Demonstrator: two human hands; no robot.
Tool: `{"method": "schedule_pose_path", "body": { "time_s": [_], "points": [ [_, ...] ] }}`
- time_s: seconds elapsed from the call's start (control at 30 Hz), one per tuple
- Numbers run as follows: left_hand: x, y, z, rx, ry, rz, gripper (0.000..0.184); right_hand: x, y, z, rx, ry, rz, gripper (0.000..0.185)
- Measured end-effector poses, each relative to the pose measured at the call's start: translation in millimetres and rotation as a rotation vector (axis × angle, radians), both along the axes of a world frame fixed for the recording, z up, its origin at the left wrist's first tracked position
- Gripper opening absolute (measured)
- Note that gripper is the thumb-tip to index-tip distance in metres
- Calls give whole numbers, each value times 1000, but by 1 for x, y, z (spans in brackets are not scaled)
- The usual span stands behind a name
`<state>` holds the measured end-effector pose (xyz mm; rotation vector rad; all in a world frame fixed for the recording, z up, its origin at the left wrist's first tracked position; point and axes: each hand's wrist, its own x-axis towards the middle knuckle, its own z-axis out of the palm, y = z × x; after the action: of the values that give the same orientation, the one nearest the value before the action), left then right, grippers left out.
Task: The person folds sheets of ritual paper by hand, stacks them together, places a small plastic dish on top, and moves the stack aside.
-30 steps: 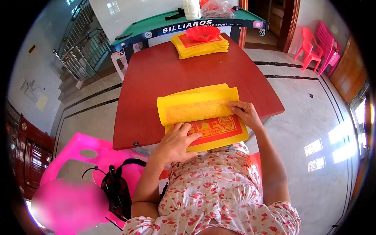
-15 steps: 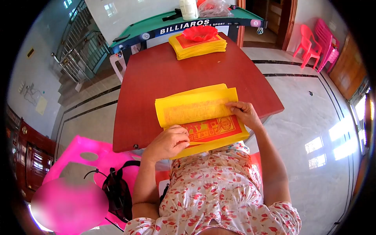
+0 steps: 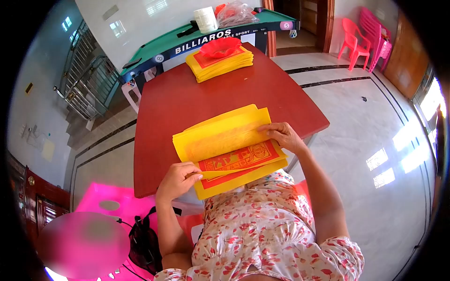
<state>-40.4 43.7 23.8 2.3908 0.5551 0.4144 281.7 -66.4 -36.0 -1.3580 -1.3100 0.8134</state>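
Observation:
Yellow joss paper sheets [image 3: 220, 129] with red printed panels lie at the near edge of the red-brown table [image 3: 225, 96], partly over my lap. My left hand [image 3: 180, 180] pinches the lower left edge of one printed sheet, lifting it a little off the sheet beneath. At the upper right, my right hand [image 3: 282, 136] grips the folded-back sheets between thumb and fingers. A red printed panel [image 3: 239, 158] shows between the folded part and the near edge. Farther back on the table, a red scalloped dish [image 3: 221, 47] rests on a thick stack of joss paper [image 3: 220, 65].
Behind the table stands a green billiard table [image 3: 164, 47] with a white tub [image 3: 205, 20] and a plastic bag [image 3: 236, 15] on it. A pink chair [image 3: 101, 196] holding a black bag [image 3: 145, 243] is at my left. Red and pink chairs [image 3: 355, 44] stand at the far right.
My left hand has drawn left and lifts a sheet's edge, which now stands apart from the one below. My right hand keeps its hold on the folded sheets. The view has shifted slightly.

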Motion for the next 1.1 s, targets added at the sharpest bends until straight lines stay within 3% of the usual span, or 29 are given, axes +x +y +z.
{"method": "schedule_pose_path", "body": {
  "time_s": [0.07,0.13,0.17,0.27,0.47,0.57,0.67,0.8,1.0,1.1],
  "points": [
    [-1,0,-3,-12,16,-4,10,1,-4,2,-83,-19,-15,29],
    [-1,1,-5,-10,-194,50,11,7,3,-13,53,87,24,50],
    [0,1,-5,-5,-190,47,11,5,1,-9,58,91,22,50],
    [3,3,-12,-1,-347,155,12,-1,-8,5,-137,174,-69,89],
    [5,9,-18,16,-414,260,14,5,-4,-8,-152,131,-99,98],
    [7,8,-20,1,-436,310,18,0,-3,-10,-73,221,-133,91],
    [9,7,-21,5,-456,357,19,4,-4,-7,-107,60,-28,78],
    [9,10,-22,24,-467,359,19,0,-2,-2,17,110,35,69],
    [10,8,-19,51,-455,282,14,5,-7,-1,-118,132,-19,50],
    [11,1,-11,91,-424,214,26,8,-6,-4,-154,124,-4,43]
  ]
}}
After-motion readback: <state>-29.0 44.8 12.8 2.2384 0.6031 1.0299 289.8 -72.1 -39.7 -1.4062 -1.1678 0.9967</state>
